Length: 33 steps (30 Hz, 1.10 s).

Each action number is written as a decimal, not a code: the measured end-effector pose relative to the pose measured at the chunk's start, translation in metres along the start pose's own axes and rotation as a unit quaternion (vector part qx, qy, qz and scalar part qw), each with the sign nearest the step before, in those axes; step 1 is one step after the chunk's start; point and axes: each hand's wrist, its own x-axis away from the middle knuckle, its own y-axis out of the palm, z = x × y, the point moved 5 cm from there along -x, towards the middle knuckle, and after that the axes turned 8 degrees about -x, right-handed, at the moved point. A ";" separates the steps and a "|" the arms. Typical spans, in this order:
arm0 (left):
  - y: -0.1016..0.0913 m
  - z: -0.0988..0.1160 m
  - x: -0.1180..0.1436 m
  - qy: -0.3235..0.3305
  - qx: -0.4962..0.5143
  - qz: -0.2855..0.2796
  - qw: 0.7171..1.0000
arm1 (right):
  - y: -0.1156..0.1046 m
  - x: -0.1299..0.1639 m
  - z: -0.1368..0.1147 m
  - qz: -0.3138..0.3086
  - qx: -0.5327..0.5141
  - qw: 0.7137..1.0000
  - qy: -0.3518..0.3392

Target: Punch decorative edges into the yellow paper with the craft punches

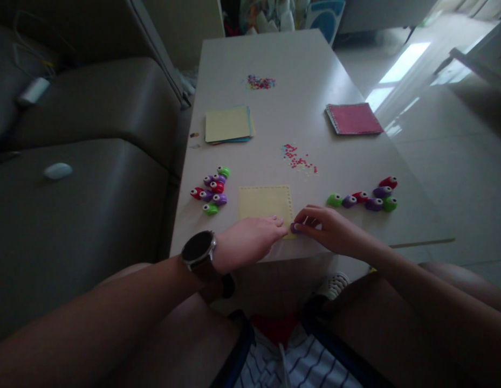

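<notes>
A pale yellow sheet of paper (263,201) lies near the table's front edge, with small punched holes along its top and right sides. My left hand (256,234) rests flat on its lower part, fingers stretched toward the right edge. At that edge, near the lower right corner, my right hand (321,223) grips a small purple paper punch (294,227) between thumb and fingers. Fingers cover part of the punch. To the right sits a row of punches (361,198) in green, purple and red; a similar cluster of punches (213,188) is left of the sheet.
Red and pale confetti (299,158) lies beyond the sheet, with a multicoloured confetti pile (261,82) farther back. A stack of coloured paper (227,125) is at the left, a pink stack with punched edges (354,118) at the right. A sofa (100,178) borders the table's left side.
</notes>
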 end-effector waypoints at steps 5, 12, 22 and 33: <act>-0.003 0.001 0.002 -0.013 0.032 -0.009 0.999 | 0.001 -0.001 -0.001 0.002 -0.004 1.000 -0.014; -0.002 -0.003 0.003 -0.023 0.050 -0.026 0.998 | 0.002 -0.008 0.002 0.003 -0.033 0.999 0.009; 0.009 -0.011 0.001 -0.003 0.025 -0.025 0.999 | 0.002 -0.023 0.003 -0.027 0.002 0.996 0.090; 0.010 -0.005 0.001 -0.022 0.012 -0.022 0.999 | 0.003 -0.035 0.001 -0.060 0.034 0.992 0.103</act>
